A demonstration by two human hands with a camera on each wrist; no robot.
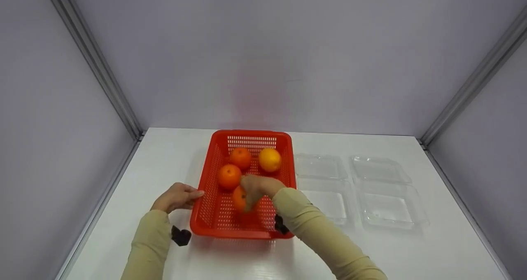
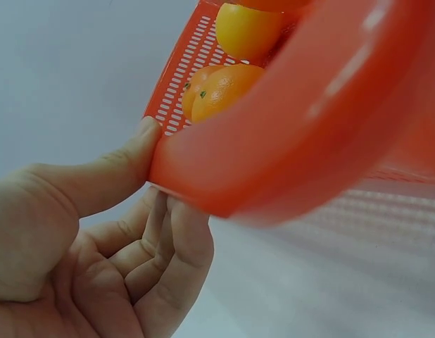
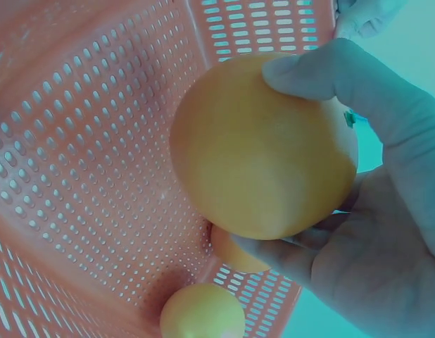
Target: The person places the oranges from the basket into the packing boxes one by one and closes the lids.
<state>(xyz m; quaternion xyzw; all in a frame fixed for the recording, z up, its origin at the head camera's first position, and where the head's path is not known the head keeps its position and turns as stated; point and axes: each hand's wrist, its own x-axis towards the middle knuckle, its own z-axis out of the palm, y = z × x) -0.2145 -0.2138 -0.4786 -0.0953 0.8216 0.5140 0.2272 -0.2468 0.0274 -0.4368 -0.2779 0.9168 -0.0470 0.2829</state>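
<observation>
A red plastic basket [image 1: 243,235] with slotted walls stands in front of me. My left hand [image 1: 177,197] pinches its left rim, thumb on top and fingers underneath, as the left wrist view shows. Inside the basket my right hand [image 1: 257,188] grips an orange [image 3: 263,151], thumb on one side and fingers curled round the other. Two more oranges, a rear one [image 1: 240,158] and a nearer one [image 1: 229,176], lie along the basket's left side. A yellower orange [image 1: 270,160] sits at the back right.
To the right of the basket lie two clear plastic clamshell boxes with their lids open, one close by [image 1: 325,201] and one farther right [image 1: 389,210]. Pale walls enclose the white table [image 1: 444,239] at the back and sides.
</observation>
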